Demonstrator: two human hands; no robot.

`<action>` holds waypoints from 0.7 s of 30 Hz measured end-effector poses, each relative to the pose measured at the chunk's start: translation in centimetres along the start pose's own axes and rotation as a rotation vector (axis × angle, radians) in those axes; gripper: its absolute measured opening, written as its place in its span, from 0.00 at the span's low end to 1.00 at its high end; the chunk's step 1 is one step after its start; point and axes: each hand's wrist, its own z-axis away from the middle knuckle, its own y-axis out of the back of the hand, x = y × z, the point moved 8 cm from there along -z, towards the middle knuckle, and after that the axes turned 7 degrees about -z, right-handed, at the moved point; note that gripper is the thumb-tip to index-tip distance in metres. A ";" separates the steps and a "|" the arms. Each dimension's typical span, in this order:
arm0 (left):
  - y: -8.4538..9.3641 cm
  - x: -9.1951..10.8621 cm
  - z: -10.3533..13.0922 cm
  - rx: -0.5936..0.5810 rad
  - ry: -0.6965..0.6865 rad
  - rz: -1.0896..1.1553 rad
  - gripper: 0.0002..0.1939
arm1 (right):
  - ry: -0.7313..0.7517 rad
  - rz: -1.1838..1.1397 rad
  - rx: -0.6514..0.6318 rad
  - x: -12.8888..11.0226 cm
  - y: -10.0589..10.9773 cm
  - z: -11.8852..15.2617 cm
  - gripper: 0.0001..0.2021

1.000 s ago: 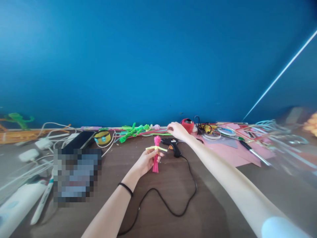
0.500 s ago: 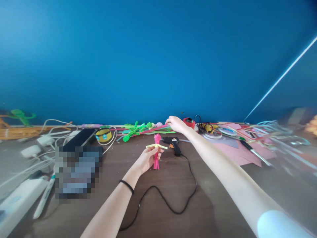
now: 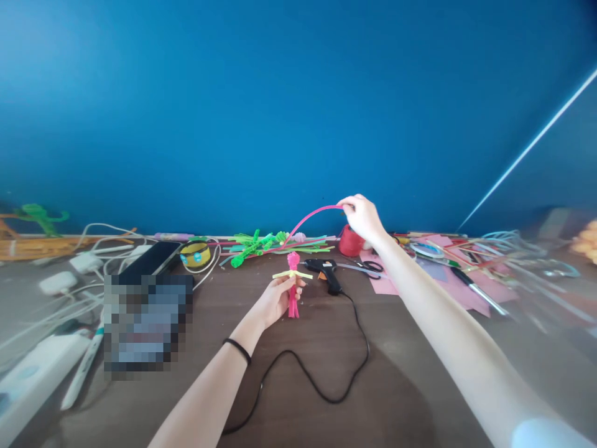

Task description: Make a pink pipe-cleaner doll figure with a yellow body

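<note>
In the head view, the left hand (image 3: pixel 280 297) is holding a pink doll (image 3: pixel 293 261) just left of the glue gun (image 3: pixel 329 271), its fingers clamped around the body below the yellow arms (image 3: pixel 304 275). The doll is already showing a rounded head, arms and a long lower part, so its basic shape seems done. Beyond the glue gun, to its right, the right hand (image 3: pixel 364 218) is pinching a pink pipe cleaner (image 3: pixel 310 216), fingertips together. That strand is arching down toward the bundle (image 3: pixel 313 248) behind the glue gun; whether its far end is lying free, I cannot tell. It is apparently not yet joined to the doll. The glue gun is lying unheld.
</note>
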 end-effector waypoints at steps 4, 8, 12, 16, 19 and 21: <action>0.4 0.1 -0.1 0.032 -0.010 0.045 0.05 | -0.018 -0.143 0.036 0.7 3.3 3.6 0.12; 1.1 0.4 -0.2 0.083 -0.034 0.126 0.04 | -0.236 -0.234 -0.155 3.3 3.6 9.3 0.13; 1.6 0.8 -0.1 0.152 -0.065 0.220 0.01 | -0.464 -0.285 -0.573 6.2 2.2 15.8 0.16; 1.3 0.8 -0.2 0.138 -0.069 0.209 0.02 | -0.535 -0.235 -0.829 9.1 2.3 20.0 0.11; 1.2 0.8 -0.2 0.136 -0.076 0.199 0.02 | -0.522 -0.153 -0.876 10.8 2.9 21.2 0.08; 1.1 0.8 -0.2 0.135 -0.076 0.193 0.02 | -0.448 -0.023 -0.813 11.0 3.7 20.8 0.06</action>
